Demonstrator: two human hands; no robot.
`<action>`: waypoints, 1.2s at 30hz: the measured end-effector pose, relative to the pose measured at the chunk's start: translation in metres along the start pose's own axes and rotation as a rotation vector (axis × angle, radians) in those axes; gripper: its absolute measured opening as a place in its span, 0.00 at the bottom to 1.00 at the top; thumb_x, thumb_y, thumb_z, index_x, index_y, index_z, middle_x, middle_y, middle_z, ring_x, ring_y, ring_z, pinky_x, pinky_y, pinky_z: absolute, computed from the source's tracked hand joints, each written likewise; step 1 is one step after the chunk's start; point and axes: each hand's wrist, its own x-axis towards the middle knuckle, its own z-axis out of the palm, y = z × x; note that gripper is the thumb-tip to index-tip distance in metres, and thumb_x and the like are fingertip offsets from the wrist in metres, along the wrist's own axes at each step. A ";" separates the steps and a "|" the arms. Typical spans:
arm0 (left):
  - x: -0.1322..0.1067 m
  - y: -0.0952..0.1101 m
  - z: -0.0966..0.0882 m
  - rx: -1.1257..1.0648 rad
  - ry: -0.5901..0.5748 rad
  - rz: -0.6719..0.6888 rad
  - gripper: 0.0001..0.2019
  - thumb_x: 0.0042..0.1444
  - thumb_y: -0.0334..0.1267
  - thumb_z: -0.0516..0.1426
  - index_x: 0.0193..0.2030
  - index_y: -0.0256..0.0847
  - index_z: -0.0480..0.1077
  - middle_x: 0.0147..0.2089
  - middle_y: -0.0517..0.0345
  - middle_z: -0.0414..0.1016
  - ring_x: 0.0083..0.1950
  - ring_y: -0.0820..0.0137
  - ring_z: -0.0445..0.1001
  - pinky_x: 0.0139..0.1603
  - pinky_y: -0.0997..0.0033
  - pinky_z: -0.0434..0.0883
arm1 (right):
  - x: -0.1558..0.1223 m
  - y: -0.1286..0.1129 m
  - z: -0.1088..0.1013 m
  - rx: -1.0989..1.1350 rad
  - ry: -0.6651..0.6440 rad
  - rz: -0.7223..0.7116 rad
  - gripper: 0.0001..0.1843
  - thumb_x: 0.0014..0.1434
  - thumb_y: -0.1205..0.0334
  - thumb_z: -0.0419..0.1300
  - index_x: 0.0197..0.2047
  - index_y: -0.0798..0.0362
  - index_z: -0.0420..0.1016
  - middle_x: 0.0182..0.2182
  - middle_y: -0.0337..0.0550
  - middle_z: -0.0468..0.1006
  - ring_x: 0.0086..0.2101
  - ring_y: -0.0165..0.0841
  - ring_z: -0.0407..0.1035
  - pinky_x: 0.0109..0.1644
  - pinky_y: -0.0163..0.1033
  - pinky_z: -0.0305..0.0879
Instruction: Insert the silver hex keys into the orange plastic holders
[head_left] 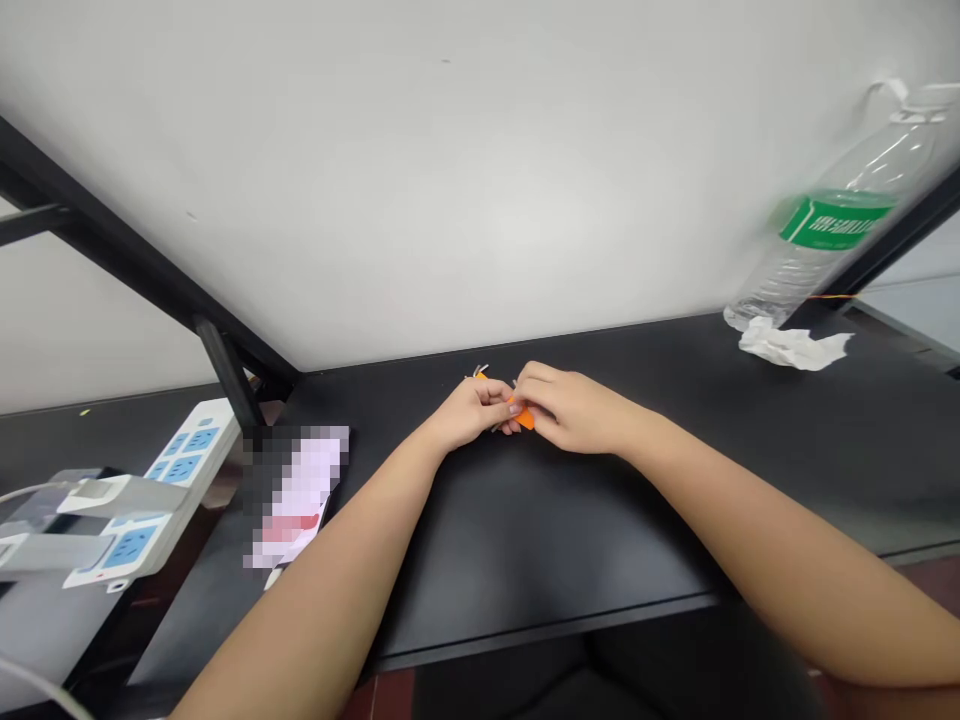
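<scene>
Over the black tabletop (540, 530), near its back edge, both hands meet at a small orange object (529, 420). Thin silvery metal bits stick out beyond the fingers at its far left end. Its kind cannot be told, since the fingers cover most of it. My left hand (471, 412) is closed, with thumb and fingers pinching it from the left. From the right, my right hand (574, 408) grips its near end between thumb and fingers.
At left lie a pixelated phone-like item (304, 490) and a white power strip (169, 485) with plugs, beside a black frame post (229, 370). A clear bottle (832, 220) and crumpled tissue (795, 346) are at right. A pale wall (480, 200) rises behind.
</scene>
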 end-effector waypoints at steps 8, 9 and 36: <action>0.001 -0.003 0.003 0.020 0.069 -0.021 0.15 0.59 0.46 0.66 0.41 0.33 0.77 0.38 0.46 0.82 0.34 0.71 0.79 0.37 0.75 0.75 | -0.009 0.060 -0.021 -0.238 -0.096 0.432 0.07 0.61 0.68 0.57 0.38 0.54 0.78 0.41 0.44 0.76 0.37 0.31 0.68 0.40 0.36 0.60; 0.001 -0.003 0.003 0.028 0.077 -0.025 0.15 0.59 0.46 0.66 0.42 0.33 0.77 0.38 0.46 0.82 0.34 0.72 0.79 0.37 0.75 0.76 | -0.009 0.065 -0.022 -0.221 -0.152 0.451 0.08 0.61 0.66 0.57 0.38 0.54 0.79 0.41 0.44 0.76 0.37 0.32 0.69 0.41 0.35 0.60; 0.004 -0.008 0.003 0.011 0.152 -0.017 0.16 0.54 0.45 0.69 0.45 0.36 0.79 0.38 0.49 0.83 0.34 0.72 0.79 0.37 0.74 0.77 | -0.008 0.057 -0.022 -0.031 -0.155 0.500 0.14 0.59 0.71 0.58 0.48 0.52 0.77 0.39 0.41 0.79 0.35 0.29 0.70 0.39 0.33 0.62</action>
